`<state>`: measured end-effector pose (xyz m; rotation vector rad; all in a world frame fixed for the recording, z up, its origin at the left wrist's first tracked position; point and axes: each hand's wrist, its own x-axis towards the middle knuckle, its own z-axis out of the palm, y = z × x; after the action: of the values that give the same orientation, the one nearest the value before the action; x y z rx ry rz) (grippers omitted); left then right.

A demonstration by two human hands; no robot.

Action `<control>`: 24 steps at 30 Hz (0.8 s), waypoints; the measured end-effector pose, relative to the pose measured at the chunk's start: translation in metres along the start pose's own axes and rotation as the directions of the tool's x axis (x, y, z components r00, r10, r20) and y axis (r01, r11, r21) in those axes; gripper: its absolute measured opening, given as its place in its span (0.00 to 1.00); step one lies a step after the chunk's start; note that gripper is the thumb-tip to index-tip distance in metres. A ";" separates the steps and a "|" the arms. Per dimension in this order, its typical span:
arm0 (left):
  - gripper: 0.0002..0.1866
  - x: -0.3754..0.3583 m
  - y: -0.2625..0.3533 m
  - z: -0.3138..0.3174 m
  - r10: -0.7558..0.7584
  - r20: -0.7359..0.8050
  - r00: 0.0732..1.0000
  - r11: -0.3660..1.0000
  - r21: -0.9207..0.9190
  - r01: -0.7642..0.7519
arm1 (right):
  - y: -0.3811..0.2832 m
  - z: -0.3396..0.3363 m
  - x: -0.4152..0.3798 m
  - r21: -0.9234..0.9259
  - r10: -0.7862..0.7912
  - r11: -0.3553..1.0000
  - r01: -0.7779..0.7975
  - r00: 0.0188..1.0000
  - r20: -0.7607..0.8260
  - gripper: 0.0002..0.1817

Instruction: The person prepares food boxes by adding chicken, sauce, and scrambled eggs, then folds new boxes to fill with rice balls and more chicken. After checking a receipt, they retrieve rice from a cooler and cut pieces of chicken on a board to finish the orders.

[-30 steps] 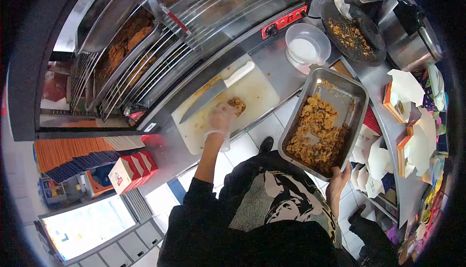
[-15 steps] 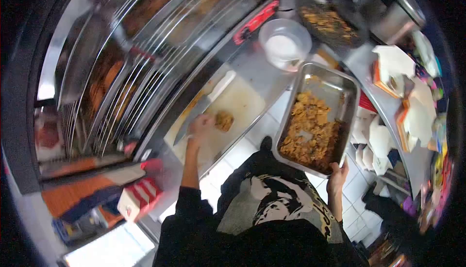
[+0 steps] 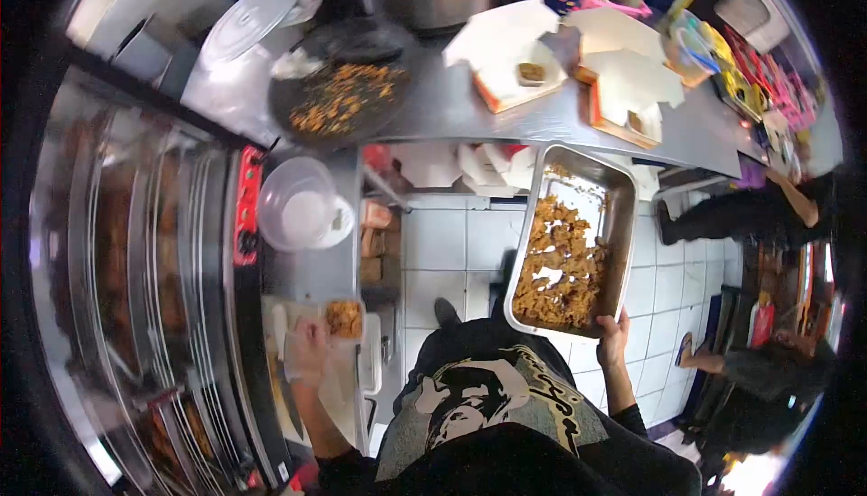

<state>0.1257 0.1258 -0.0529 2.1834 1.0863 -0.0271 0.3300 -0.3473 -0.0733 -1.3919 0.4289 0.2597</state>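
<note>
left hand [image 3: 307, 352] gloved, fingers spread palm-down, arm extended, right hand [image 3: 612, 338] bare, fingers curled in a grip, forearm raised

Golden-brown food, silver steel, white board.

My right hand [image 3: 612, 338] grips a silver tray [image 3: 619, 225] of golden-brown fried pieces [image 3: 560, 266]; my clear-gloved left hand [image 3: 307, 361] lies on the white cutting board [image 3: 339, 388] beside an orange-brown piece [image 3: 343, 317]. My shirt is black with a grey print.

Food piece [image 3: 343, 318] on cutting board [image 3: 307, 406], left of tray [image 3: 623, 225].
</note>
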 end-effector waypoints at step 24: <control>0.09 0.400 0.800 0.458 0.521 0.675 0.522 0.788 -0.146 -0.599 | -0.193 -0.247 0.347 0.118 -0.115 0.959 0.257 0.736 -0.668 0.17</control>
<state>1.0777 -0.1960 -0.0685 2.2144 -0.0841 -0.5781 0.6880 -0.6478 -0.0826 -1.2805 0.8653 -0.4608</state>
